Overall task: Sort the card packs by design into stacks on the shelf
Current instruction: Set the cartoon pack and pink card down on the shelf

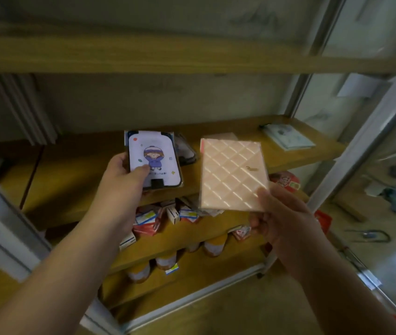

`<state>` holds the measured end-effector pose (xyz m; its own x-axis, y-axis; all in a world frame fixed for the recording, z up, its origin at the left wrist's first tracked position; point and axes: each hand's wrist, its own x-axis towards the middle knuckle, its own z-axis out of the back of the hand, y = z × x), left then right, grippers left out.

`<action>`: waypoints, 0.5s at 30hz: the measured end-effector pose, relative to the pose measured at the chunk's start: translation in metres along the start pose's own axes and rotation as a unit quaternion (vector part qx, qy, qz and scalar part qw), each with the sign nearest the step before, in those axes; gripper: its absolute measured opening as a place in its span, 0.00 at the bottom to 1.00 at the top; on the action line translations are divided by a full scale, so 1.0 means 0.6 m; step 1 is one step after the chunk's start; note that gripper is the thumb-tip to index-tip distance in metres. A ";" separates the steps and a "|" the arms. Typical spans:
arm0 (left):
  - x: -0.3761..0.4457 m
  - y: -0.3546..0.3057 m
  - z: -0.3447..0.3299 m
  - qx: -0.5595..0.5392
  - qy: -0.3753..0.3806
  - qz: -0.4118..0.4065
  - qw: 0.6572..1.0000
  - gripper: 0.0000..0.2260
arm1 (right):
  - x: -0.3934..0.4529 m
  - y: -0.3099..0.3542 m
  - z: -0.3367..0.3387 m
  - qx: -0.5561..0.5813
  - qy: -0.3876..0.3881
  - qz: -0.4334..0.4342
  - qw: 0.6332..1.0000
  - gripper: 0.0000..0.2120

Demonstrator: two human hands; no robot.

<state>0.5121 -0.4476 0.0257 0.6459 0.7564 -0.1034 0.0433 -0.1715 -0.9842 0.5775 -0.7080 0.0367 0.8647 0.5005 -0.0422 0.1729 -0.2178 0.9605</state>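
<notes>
Two card packs held before a wooden shelf. The left hand grips a cartoon pack by its near left edge, thumb curled onto the face; the pack sits low over the shelf's front, long axis running away from the person. Just behind it lie darker packs, partly hidden, design unclear. The right hand pinches a pink quilted pack at its near right corner, raised clear of the shelf, long axis also pointing away, slightly tilted. A pink pack lies on the shelf directly beyond it, so the right hand is the nearer one for that stack. A pale booklet rests further right.
</notes>
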 end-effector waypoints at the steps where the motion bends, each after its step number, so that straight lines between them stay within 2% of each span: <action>1: 0.016 0.005 -0.011 0.017 -0.007 -0.004 1.000 0.18 | 0.015 0.002 0.006 0.002 -0.002 0.000 1.000 0.10; 5: 0.067 0.031 -0.048 0.078 -0.018 -0.014 0.997 0.19 | 0.061 0.000 0.025 0.018 -0.001 -0.004 1.000 0.09; 10: 0.127 0.032 -0.093 0.193 -0.024 -0.074 0.978 0.21 | 0.106 -0.013 0.047 0.017 0.009 -0.023 1.000 0.09; 13: 0.158 0.029 -0.121 0.301 -0.017 -0.118 0.946 0.17 | 0.134 -0.014 0.061 0.002 0.027 -0.029 0.999 0.10; 15: 0.170 0.029 -0.135 0.379 -0.018 -0.129 0.916 0.18 | 0.155 -0.012 0.071 -0.009 0.039 -0.033 0.999 0.10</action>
<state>0.6404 -0.4246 0.0094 0.6629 0.7323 0.1561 -0.3585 0.4935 -0.7925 0.6766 -0.6957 0.0143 0.8120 0.5776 -0.0838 0.2184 -0.1676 0.9614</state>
